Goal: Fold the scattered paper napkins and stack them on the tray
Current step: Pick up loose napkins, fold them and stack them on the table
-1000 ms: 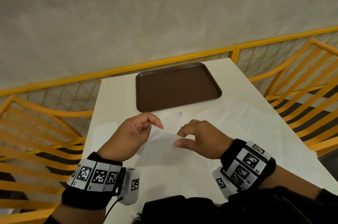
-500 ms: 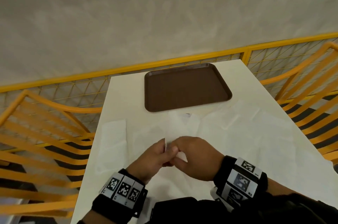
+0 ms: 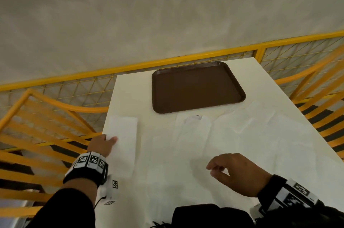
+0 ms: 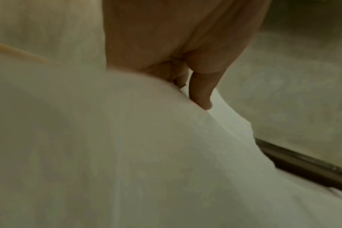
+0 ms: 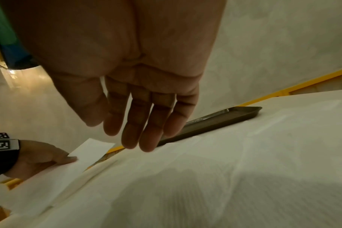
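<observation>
- The left hand (image 3: pixel 101 145) pinches a folded napkin (image 3: pixel 123 142) at the counter's (image 3: pixel 130 86) left edge, thumb on top, fingers curled under.
- The right hand (image 3: pixel 240 173) hovers loose and holding nothing over unfolded napkins (image 3: pixel 242 134) spread on the near counter.
- The brown tray (image 3: pixel 195 88) sits bare at the far end.

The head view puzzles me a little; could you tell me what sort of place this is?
Probably a canteen or fast-food dining area: a brown serving tray on a white table, yellow slatted chairs on both sides, and paper napkins spread across the top.
</observation>
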The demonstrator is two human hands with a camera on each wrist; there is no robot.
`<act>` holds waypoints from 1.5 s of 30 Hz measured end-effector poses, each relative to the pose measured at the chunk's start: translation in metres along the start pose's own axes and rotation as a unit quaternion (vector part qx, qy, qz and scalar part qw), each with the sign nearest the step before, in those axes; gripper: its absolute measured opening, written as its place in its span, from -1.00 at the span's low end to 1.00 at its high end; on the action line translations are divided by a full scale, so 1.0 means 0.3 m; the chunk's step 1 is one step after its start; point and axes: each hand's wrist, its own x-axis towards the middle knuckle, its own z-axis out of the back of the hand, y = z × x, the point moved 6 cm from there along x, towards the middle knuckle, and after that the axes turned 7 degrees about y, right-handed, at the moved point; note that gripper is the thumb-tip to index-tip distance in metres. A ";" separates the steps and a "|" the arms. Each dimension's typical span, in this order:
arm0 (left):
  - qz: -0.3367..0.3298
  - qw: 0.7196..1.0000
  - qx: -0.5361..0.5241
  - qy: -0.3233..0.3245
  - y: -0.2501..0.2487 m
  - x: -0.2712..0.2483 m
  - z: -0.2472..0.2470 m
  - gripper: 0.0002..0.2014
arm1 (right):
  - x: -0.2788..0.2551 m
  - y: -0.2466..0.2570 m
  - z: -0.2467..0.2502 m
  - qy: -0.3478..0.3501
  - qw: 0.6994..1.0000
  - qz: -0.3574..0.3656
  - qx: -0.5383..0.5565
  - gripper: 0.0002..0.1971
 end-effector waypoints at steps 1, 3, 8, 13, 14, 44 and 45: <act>0.014 1.000 0.011 0.004 0.013 0.027 0.003 -0.54 | -0.003 -0.014 -0.006 0.005 1.000 -0.010 0.000 -0.81; 0.038 0.998 0.043 0.015 0.032 0.068 0.001 -0.48 | -0.004 -0.032 -0.009 0.011 1.000 -0.027 -0.001 -0.81; 0.069 0.996 0.046 0.016 0.057 0.128 -0.034 -0.36 | -0.002 -0.066 -0.037 0.047 0.996 -0.054 -0.048 -0.72; 0.073 0.990 0.058 -0.110 -0.039 0.023 -0.029 -0.20 | -0.015 -0.114 -0.112 0.143 0.977 -0.090 -0.128 -0.37; 0.040 0.989 0.080 -0.116 -0.089 -0.004 -0.046 -0.30 | -0.016 -0.118 -0.124 0.156 0.973 -0.095 -0.138 -0.47; -0.488 0.869 -0.056 0.063 -0.648 -0.479 -0.301 -0.67 | 0.044 -0.184 0.313 -0.215 0.961 -0.144 0.103 -0.49; -0.481 0.873 -0.064 0.055 -0.643 -0.473 -0.295 -0.67 | 0.047 -0.180 0.323 -0.214 0.961 -0.134 0.116 -0.62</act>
